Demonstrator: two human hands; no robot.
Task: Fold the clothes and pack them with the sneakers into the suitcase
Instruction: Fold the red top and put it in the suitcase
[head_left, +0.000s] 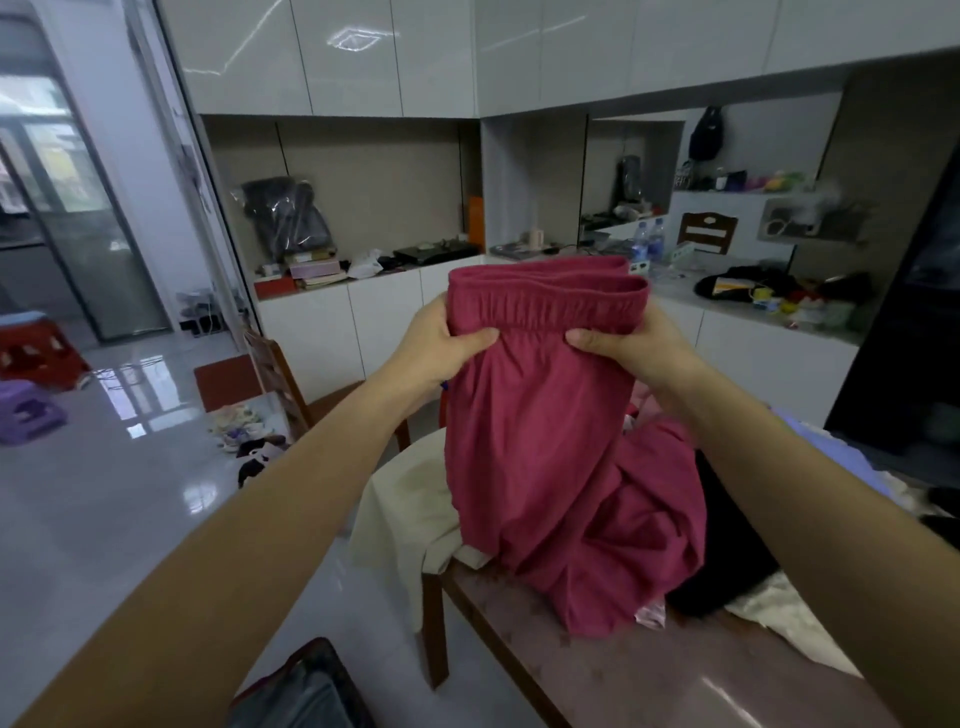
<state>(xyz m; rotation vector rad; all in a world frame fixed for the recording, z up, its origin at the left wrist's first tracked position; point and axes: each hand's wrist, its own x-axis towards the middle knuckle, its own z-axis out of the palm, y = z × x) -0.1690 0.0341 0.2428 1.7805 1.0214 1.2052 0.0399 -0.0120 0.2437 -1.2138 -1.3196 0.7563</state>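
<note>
You hold the red trousers (540, 441) up by the elastic waistband, your left hand (436, 348) pinching its 9 o'clock end and your right hand (628, 348) its 3 o'clock end, likely so the legs hang straight for folding. The lower cloth rests on the desk (597, 670) among other clothes (410, 514); the suitcase (306, 691) sits at 7 o'clock.

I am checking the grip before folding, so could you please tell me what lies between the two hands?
In the head view, the elastic waistband of the red garment stretches between the left hand and the right hand, both gripping it.
</note>
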